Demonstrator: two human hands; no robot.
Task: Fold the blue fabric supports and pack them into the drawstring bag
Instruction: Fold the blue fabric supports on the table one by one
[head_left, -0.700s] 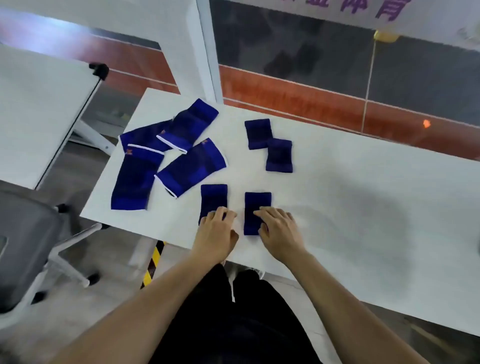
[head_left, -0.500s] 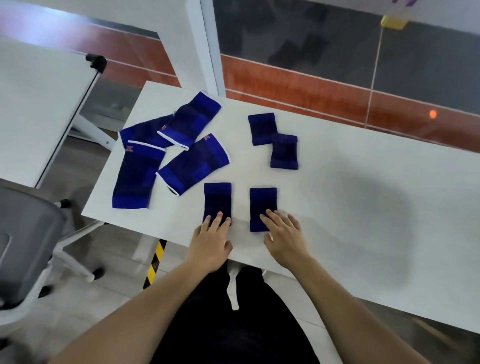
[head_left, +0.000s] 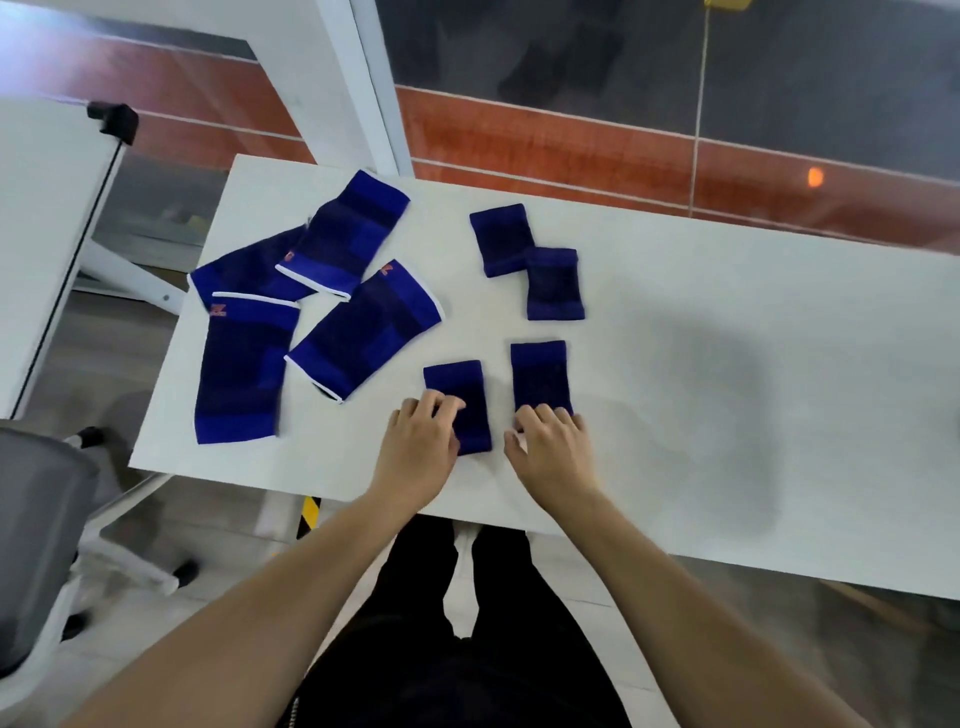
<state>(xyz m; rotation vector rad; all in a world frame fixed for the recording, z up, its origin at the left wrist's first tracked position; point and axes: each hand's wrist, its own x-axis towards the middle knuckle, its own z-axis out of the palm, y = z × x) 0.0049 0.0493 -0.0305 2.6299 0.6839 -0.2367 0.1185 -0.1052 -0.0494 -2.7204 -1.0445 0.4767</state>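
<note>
- Neither grip has closed on anything: our left hand lies palm-down with its fingers curled onto the near half of the left small support, and our right hand lies flat with its fingertips on the near edge of the right small support. Both are pressing, not pinching.
- Those two pieces sit side by side, apart, just ahead of the fingers; two more small folded ones lie further ahead, overlapping at a corner.
- Well off to the left of our left hand lie four longer supports, flat and unfolded, some overlapping (these look like the bulk of the folding yet to do).
- We judge the step in hand to be gathering or squaring the two near pieces. To do it well, we should slide a thumb under each near edge and pinch through all layers, so the fold does not spring open.
- Stacking one on the other, edges matched, should give a flat bundle.
- Knit fabric drags on the table, so lifting is better than pushing.
- No drawstring bag shows anywhere; we cannot tell where it is.
</note>
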